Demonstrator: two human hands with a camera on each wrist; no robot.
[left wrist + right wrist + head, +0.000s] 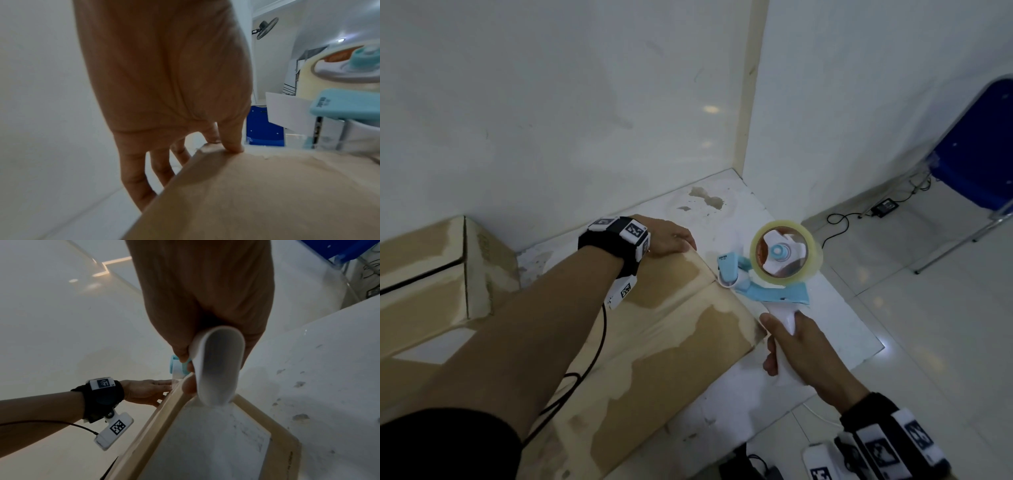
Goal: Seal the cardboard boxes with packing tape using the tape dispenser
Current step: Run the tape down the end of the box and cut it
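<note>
2 hands (671, 238) (801, 349): box (654, 342), tape dispenser (767, 274); dispenser label unreadable.

In my head view, white walls (551, 102) fill the upper frame and meet at a cream corner post (751, 85). At right I see a glossy white tiled floor (945, 308), a blue chair (976, 150) at the right edge, and a black cable (839, 222) with an adapter beneath it. Upper right in my left wrist view hang a wall fan (267, 28) and a lit ceiling lamp (341, 39).
</note>
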